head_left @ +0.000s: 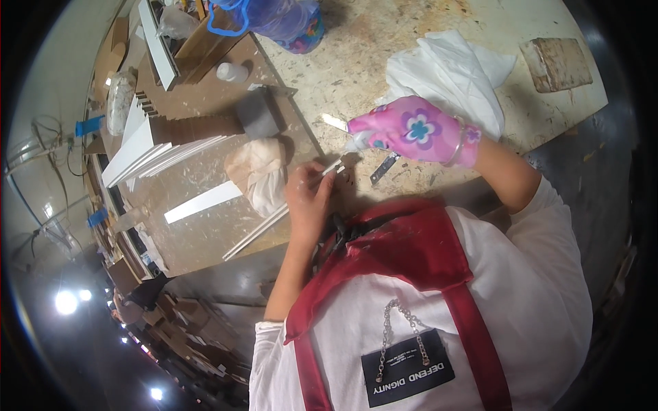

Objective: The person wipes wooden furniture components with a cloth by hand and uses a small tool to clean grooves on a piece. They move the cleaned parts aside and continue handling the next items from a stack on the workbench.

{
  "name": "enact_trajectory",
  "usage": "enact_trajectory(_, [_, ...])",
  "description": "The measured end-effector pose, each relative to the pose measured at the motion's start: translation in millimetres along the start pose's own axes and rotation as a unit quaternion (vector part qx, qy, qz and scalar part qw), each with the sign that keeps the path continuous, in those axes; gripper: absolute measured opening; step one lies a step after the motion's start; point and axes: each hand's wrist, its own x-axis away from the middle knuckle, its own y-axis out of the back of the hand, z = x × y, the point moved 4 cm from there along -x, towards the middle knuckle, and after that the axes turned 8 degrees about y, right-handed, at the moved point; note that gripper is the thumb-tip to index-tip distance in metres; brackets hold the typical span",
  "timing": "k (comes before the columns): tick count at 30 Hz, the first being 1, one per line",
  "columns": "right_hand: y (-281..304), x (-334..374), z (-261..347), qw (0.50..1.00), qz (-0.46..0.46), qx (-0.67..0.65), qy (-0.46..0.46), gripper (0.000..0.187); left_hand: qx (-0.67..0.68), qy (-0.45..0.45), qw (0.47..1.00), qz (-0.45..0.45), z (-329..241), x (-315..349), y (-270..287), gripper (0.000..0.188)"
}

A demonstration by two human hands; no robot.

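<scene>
"How are we holding our arms?"

"We're reaching our bare left hand (310, 198) upward, forearm rising steeply, and pinching a thin white strip (264, 228) between thumb and fingers. We're bending our right elbow, so our right hand (415, 130), in a pink flowered glove, is pointing left, its fingers closing on a whitish scrap (357, 142)."

"Where is the strip lying?"

"It's slanting over the brown board (185, 250), running from the board's near edge up through our left hand, its upper end sticking out just below the scrap."

"What are we struggling to see?"

"Our left hand is covering part of the strip, so we're not telling whether it's one piece or two side by side. The glove is hiding our right fingertips. We're also not telling whether the pale flat piece (334, 122) beside them is being held or is resting on the tabletop (363, 38). The frame's top edge is cutting off the blue bucket (295, 27)."
</scene>
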Motion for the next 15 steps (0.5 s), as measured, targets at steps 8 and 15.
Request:
enact_trajectory(8, [4, 16, 6, 0.982, -0.059, -0.157, -0.082, 0.042, -0.05, -0.042, 0.997, -0.031, 5, 0, -1, 0.023])
enact_trajectory(15, [-13, 22, -7, 0.972, -0.089, -0.206, -0.074, 0.043, -0.106, -0.05, 0.992, -0.038, -2, 0, -3, 0.024])
